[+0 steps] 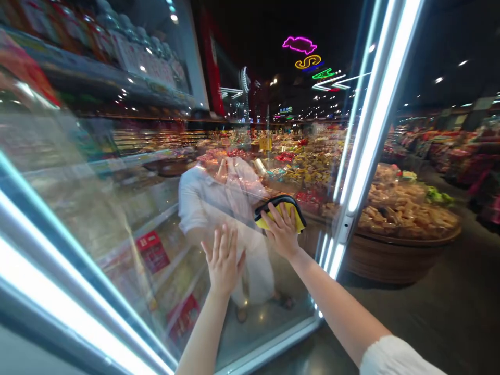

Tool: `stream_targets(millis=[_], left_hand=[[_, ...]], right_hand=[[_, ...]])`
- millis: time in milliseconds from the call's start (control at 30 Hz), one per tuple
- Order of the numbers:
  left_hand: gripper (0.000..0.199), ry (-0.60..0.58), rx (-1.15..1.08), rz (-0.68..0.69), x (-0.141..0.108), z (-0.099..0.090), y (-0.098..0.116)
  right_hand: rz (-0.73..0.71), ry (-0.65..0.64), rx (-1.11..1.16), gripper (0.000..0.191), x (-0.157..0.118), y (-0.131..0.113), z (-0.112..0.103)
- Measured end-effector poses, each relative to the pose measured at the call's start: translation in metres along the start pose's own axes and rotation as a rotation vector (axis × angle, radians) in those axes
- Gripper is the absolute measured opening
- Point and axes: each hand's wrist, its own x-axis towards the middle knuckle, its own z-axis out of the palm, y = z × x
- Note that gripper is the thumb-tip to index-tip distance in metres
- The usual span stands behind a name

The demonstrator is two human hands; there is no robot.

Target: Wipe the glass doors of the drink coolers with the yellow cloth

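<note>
A glass door [250, 333] with lit edges fills the middle of the view. On its pane, my right hand [283, 232] presses a yellow cleaning cloth [292, 209] with a black border, fingers spread over it. Lower and to the left is my left hand [223, 260], its palm toward the glass, fingers stretched out and holding nothing. Whether its palm touches the pane or hovers just off it, I cannot tell. A person in light clothes is reflected in the glass between and behind my hands.
Bright light strips run along the door's right frame [375, 114] and the left frame [58, 291]. Bottles [133, 47] stand on a shelf at upper left. To the right is a round wooden bin [402, 255] heaped with packaged goods, with dark floor in front.
</note>
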Motion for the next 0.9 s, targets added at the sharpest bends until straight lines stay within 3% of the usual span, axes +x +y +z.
stream_targets(millis=[67,133,200,267,333,400,500,600,733,833,900], left_hand=[[0.082,-0.023,0.017,-0.034,-0.011,-0.007,-0.009],[0.083,-0.047,0.026,-0.053,-0.021,-0.015,-0.018],[0.083,-0.075,0.028,-0.07,-0.028,-0.023,-0.025],[0.084,-0.097,0.033,-0.096,-0.033,-0.029,-0.029],[0.084,-0.104,0.048,-0.129,-0.038,-0.035,-0.032],[0.085,-0.094,0.068,-0.155,-0.044,-0.039,-0.037],[0.084,-0.083,0.103,-0.18,-0.057,-0.045,-0.045],[0.084,-0.101,0.126,-0.212,-0.069,-0.051,-0.052],[0.087,-0.161,0.138,-0.295,-0.08,-0.058,-0.055],[0.087,-0.169,0.151,-0.32,-0.087,-0.061,-0.058],[0.087,-0.155,0.158,-0.336,-0.091,-0.065,-0.063]], right_hand=[[-0.056,-0.01,-0.016,0.049,-0.013,0.006,-0.003],[0.017,0.055,-0.026,0.049,-0.005,0.007,-0.006],[0.159,0.126,-0.014,0.053,0.018,-0.007,-0.007],[0.178,0.124,0.032,0.056,0.04,-0.034,-0.004],[0.071,0.042,0.086,0.056,0.044,-0.061,-0.001],[-0.088,-0.055,0.114,0.054,0.028,-0.074,0.001],[-0.272,-0.103,0.09,0.051,-0.001,-0.063,-0.001],[-0.209,-0.017,0.065,0.049,0.012,-0.053,-0.004],[-0.036,0.09,0.111,0.054,0.058,-0.089,-0.002],[-0.192,-0.007,0.162,0.053,0.048,-0.117,0.004],[-0.367,-0.077,0.16,0.05,0.025,-0.118,0.007]])
